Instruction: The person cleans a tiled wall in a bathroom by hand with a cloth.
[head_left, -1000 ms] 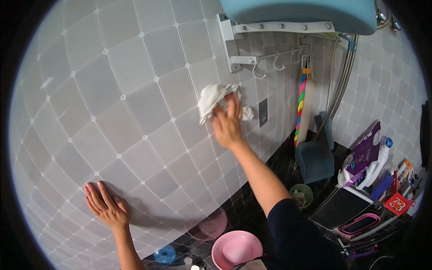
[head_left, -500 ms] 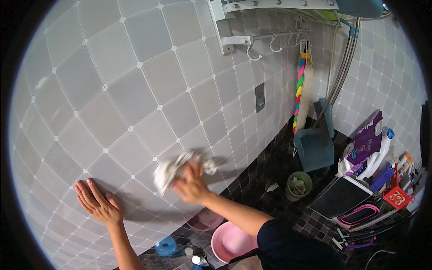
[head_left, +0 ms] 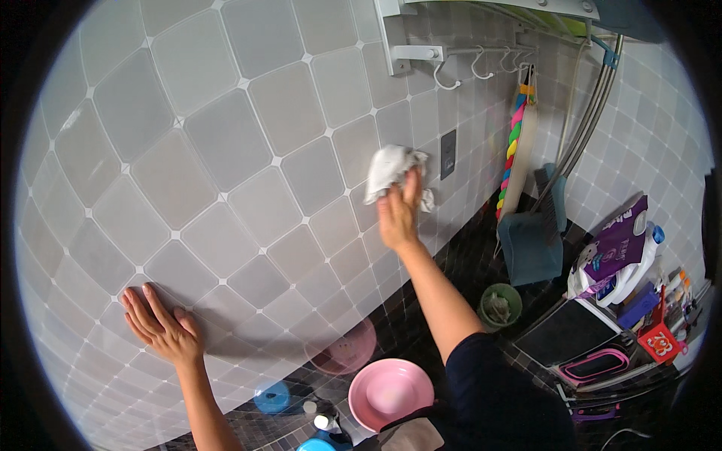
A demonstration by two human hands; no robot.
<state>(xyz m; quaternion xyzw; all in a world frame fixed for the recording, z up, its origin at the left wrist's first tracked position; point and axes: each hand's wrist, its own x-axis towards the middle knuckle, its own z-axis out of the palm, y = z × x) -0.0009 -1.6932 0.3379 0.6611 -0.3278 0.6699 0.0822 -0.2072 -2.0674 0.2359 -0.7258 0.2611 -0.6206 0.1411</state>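
My right hand (head_left: 399, 216) presses a crumpled white cloth (head_left: 389, 171) against the grey tiled wall (head_left: 289, 143), to the left of a dark wall socket plate (head_left: 448, 154). The cloth bunches above and around its fingertips. Lower on the wall at the left, my left hand (head_left: 164, 328) lies flat on the tiles with its fingers stretched out. Nothing is in that hand.
A pink basin (head_left: 391, 392) stands on the dark floor below. Beside it are a blue round container (head_left: 272, 398) and a white-capped bottle (head_left: 323, 422). Farther right are a green bin (head_left: 500, 306), a dustpan (head_left: 531, 252) and a purple bag (head_left: 615, 244). Hooks (head_left: 447, 79) jut out above.
My right hand and the cloth have moved up and to the right across the tiles, toward the socket plate. My left hand stays flat in nearly the same place. The view has shifted slightly.
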